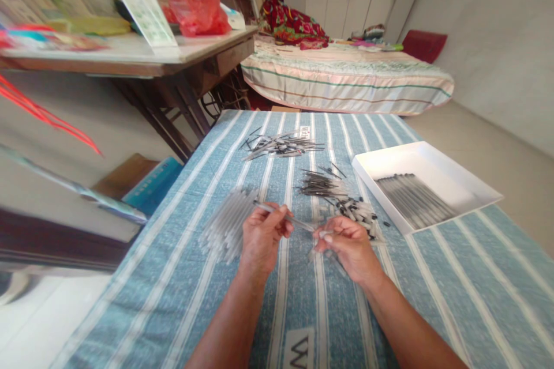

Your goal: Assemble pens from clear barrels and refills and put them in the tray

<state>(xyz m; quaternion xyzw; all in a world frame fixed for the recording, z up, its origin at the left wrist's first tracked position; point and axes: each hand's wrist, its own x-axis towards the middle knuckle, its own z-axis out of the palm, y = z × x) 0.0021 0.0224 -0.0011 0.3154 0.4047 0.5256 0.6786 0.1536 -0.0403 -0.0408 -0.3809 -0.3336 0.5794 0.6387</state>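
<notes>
My left hand point(267, 230) is closed around a slim translucent pen point(298, 222) with a dark end, which slants down toward my right hand. My right hand point(344, 240) pinches a small pale piece at the pen's lower tip; blur hides its exact kind. Beside my left hand lies a stack of clear pen barrels point(227, 225). Just past my right hand is a heap of black-and-white pen caps point(357, 213). Farther back are a bunch of dark refills point(320, 184) and a loose pile of thin black and clear sticks point(281, 144).
A white open box point(441, 167) at the right holds a row of pens point(415, 199). Everything lies on a blue striped tablecloth point(173, 300). A wooden desk point(208, 49) with a red plastic bag point(201, 14) stands left, and a bed point(346, 78) lies beyond.
</notes>
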